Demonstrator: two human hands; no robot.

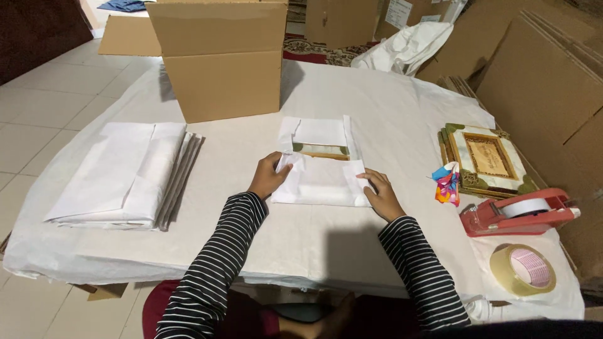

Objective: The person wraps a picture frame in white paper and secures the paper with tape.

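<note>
A flat picture frame (320, 152), partly wrapped in white paper (319, 179), lies in the middle of the white-covered table (377, 100); only a strip of its green and gold edge shows. My left hand (269, 176) pinches the paper's left flap and presses it over the frame. At the lower right corner, my right hand (380, 194) rests on the paper and holds that fold down. Both arms wear black-and-white striped sleeves.
A stack of folded white paper sheets (122, 172) lies at the left. An open cardboard box (221, 59) stands behind. To the right are ornate frames (485, 160), a small colourful object (446, 183), a red tape dispenser (518, 213) and a tape roll (523, 270). Flattened cardboard (540, 75) leans at far right.
</note>
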